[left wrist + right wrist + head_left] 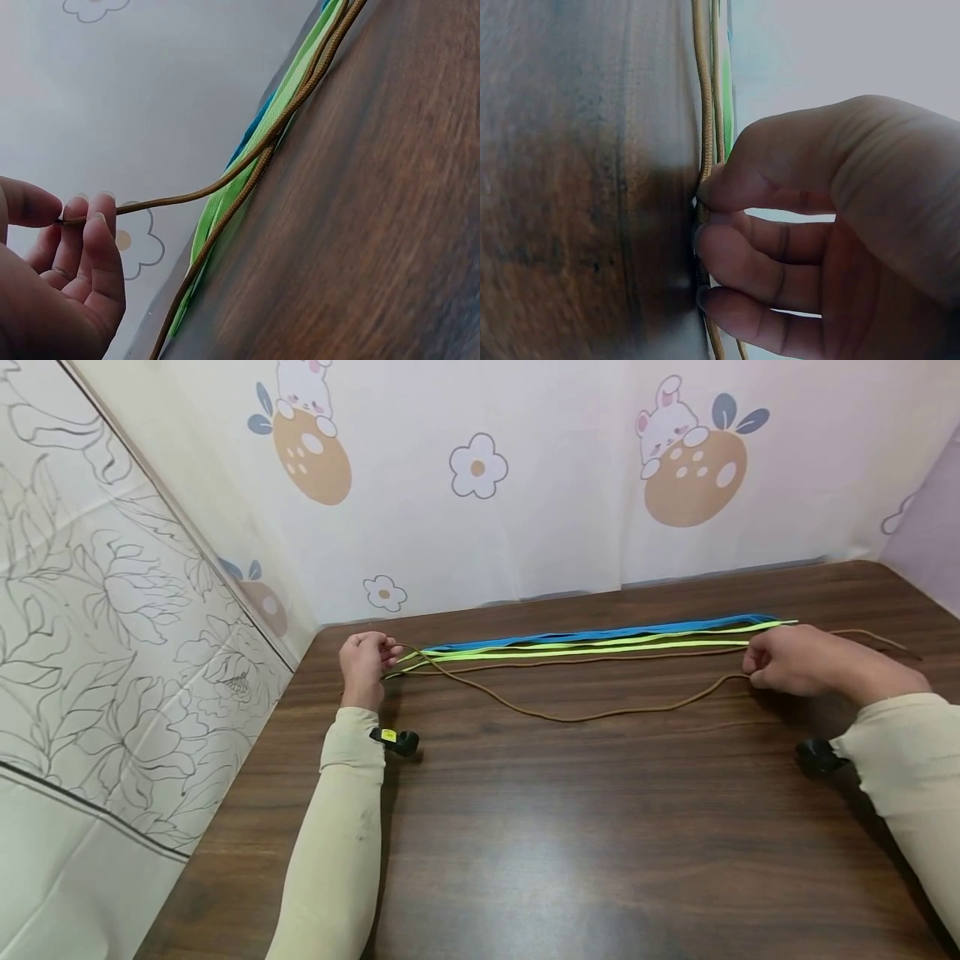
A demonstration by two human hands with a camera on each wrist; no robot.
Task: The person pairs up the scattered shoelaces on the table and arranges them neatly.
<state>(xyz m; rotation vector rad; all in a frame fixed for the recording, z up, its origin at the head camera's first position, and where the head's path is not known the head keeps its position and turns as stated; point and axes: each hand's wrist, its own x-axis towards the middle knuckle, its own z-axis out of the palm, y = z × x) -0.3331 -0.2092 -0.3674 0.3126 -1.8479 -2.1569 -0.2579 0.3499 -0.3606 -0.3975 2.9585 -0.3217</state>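
Note:
My left hand (365, 664) pinches one end of a brown round shoelace (570, 719) between thumb and fingertips; the left wrist view shows its dark tip (61, 221) at the thumb. From there the lace sags in a shallow curve over the table to my right hand (798, 656), whose thumb and fingers pinch it close to the tabletop. A second brown strand (540, 663) runs behind, along flat yellow-green laces (637, 649). Blue laces (622, 632) lie on their far side. Beyond the right hand, a brown length (873, 635) trails to the right.
The dark wood table (562, 835) meets a wall covering with rabbit and flower prints (540, 527) at its back edge. A white panel with line-drawn flowers (127, 610) borders the left side. Black wrist cameras (405, 743) sit at both sleeves.

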